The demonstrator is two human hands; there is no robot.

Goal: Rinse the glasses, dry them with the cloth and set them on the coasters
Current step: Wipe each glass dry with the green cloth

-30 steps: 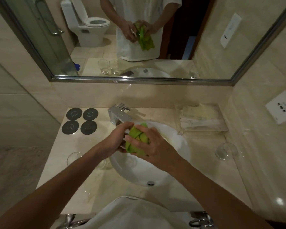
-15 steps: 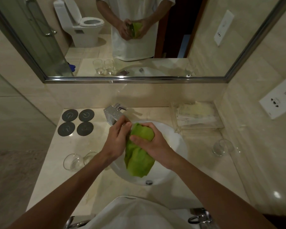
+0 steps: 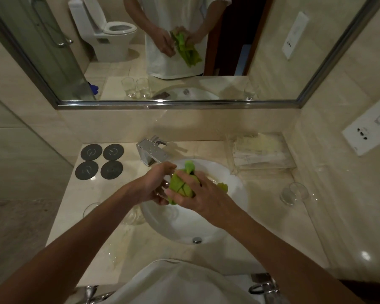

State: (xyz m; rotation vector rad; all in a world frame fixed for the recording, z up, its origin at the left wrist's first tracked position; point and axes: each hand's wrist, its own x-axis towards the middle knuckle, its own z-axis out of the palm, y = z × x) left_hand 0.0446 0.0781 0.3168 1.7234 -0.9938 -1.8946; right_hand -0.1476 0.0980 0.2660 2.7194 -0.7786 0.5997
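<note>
Over the white sink basin (image 3: pixel 233 189), my left hand (image 3: pixel 154 185) grips a clear glass (image 3: pixel 162 188) that is mostly hidden. My right hand (image 3: pixel 200 198) holds the green cloth (image 3: pixel 182 185) bunched round that glass, fingers spread over it. Several dark round coasters (image 3: pixel 99 161) lie bare at the counter's back left. Two more glasses (image 3: pixel 90 210) stand left of the basin, partly behind my left forearm. Another glass (image 3: pixel 293 194) stands on the counter to the right.
A chrome faucet (image 3: pixel 151 152) stands behind the basin, just beyond my hands. A clear tray of packets (image 3: pixel 261 152) sits at the back right. The mirror (image 3: pixel 162 51) spans the wall above, and a white socket plate (image 3: pixel 369 132) is on the right wall.
The cloth hung down loose from my hands half a second ago; now it is bunched tight round the glass, and my right hand has turned over it.
</note>
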